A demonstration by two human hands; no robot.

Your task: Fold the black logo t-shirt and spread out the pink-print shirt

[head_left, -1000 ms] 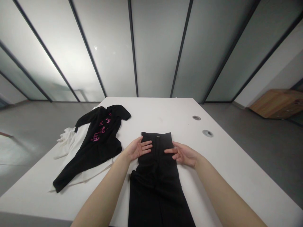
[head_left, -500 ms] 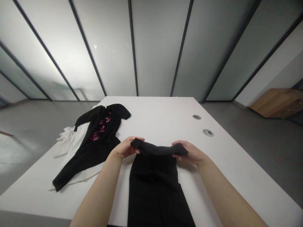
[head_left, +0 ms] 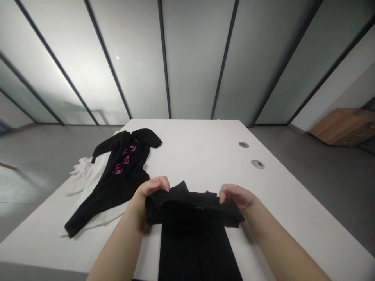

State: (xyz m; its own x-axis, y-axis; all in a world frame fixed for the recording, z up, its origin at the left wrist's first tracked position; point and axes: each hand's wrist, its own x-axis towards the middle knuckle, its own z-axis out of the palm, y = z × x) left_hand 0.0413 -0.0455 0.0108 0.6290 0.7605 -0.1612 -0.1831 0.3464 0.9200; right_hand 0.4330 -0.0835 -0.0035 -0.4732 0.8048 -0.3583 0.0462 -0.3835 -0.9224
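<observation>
Black trousers lie lengthwise on the white table, their legs running towards me. Their waist end is lifted and folded back on itself into a thick black fold. My left hand grips the left end of that fold, and my right hand pinches the right end. Both hands are just above the tabletop. To the left of my left hand, a black garment with a pink print lies over a crumpled white garment.
Two round metal grommets are set in the tabletop at the right. Beyond the table's far edge stands a frosted glass partition. A wooden cabinet stands on the grey floor at the far right.
My hands have pulled the raised trouser waist towards me and down, doubling it over into a thicker fold. The garments at the left have not moved.
</observation>
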